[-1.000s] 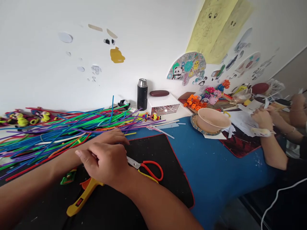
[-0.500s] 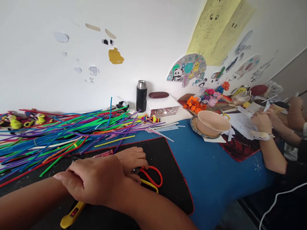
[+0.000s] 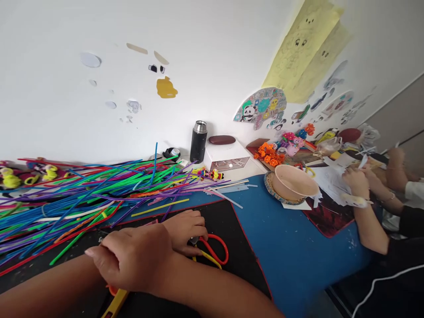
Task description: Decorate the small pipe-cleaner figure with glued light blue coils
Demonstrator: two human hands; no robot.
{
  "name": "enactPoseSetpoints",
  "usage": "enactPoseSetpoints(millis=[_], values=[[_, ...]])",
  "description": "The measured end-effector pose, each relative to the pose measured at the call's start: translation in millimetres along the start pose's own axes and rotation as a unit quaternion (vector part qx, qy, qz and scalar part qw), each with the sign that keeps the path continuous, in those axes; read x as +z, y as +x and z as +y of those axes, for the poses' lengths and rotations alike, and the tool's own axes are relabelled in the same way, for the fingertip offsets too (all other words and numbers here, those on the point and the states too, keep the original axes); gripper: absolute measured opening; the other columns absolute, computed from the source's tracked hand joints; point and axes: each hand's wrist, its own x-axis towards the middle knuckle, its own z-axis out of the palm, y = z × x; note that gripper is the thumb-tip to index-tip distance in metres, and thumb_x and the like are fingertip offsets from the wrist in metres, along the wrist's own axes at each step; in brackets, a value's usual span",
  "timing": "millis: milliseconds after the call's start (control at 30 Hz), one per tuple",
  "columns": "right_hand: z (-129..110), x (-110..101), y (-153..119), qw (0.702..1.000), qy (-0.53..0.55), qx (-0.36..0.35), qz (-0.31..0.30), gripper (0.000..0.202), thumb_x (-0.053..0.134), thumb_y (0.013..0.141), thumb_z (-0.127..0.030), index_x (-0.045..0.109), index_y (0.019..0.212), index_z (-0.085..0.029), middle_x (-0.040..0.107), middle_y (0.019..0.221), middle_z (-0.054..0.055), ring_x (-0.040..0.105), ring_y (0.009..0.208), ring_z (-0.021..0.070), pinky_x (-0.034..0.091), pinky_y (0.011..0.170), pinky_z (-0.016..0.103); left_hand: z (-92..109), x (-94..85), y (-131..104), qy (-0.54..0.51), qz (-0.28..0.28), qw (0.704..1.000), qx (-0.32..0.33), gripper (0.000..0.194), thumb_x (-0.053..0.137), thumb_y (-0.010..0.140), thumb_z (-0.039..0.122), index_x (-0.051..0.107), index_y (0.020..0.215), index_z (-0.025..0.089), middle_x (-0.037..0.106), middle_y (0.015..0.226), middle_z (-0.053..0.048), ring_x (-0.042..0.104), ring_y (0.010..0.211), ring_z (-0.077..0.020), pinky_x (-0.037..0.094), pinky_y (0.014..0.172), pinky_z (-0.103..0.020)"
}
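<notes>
My forearms are crossed over a black mat with a red edge. My left hand lies with its fingers curled over the metal pivot of a pair of scissors, its thumb by the yellow handle. The scissors' red handle loop sticks out to the right; their blades are hidden. My right hand lies across my left forearm, loosely closed, thumb pointing left; nothing shows in the hollow of its grip, and most fingers are hidden. Below it a yellow utility knife partly shows, beside a bit of something orange.
Many coloured pipe cleaners spread along the left and back. Against the wall stand a black flask and a white box. A pinkish bowl sits to the right. Farther right, another person's hands are over papers.
The view has tilted a little, so the wall and table sit lower in the picture. The utility knife is farther down, partly out of frame. My arms remain crossed, with little change of pose.
</notes>
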Motion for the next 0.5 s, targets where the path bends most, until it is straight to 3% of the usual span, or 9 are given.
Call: enactPoseSetpoints(millis=[200, 300, 500], values=[[9.8, 7.9, -15.0, 0.997, 0.03, -0.068, 0.021, 0.04, 0.054, 0.105, -0.044, 0.059, 0.071, -0.023, 0.074, 0.067, -0.002, 0.072, 0.06, 0.0144, 0.049, 0.056, 0.027, 2.4, 0.2, 10.1, 0.037, -0.029, 0.999, 0.024, 0.035, 0.075, 0.091, 0.057, 0.069, 0.1, 0.023, 0.072, 0.093, -0.005, 0.061, 0.086, -0.0244, 0.038, 0.072, -0.041], [11.7, 13.9, -23.5, 0.994, 0.046, -0.071, 0.075, 0.035, 0.054, 0.103, -0.043, 0.061, 0.076, -0.023, 0.071, 0.064, -0.003, 0.069, 0.057, 0.0148, 0.049, 0.055, 0.029, 5.0, -1.0, 14.9, 0.046, -0.03, 0.998, 0.03, 0.037, 0.075, 0.091, 0.058, 0.069, 0.101, 0.023, 0.071, 0.091, -0.005, 0.062, 0.083, -0.0249, 0.041, 0.07, -0.041], [12.6, 6.4, -21.9, 0.991, 0.051, -0.073, 0.104, 0.031, 0.056, 0.102, -0.04, 0.06, 0.076, -0.023, 0.07, 0.063, -0.002, 0.067, 0.054, 0.0151, 0.049, 0.056, 0.03, 5.2, -4.5, 19.3, 0.062, -0.05, 0.996, 0.044, 0.042, 0.08, 0.086, 0.061, 0.069, 0.101, 0.023, 0.071, 0.09, -0.005, 0.063, 0.083, -0.0263, 0.045, 0.072, -0.042]])
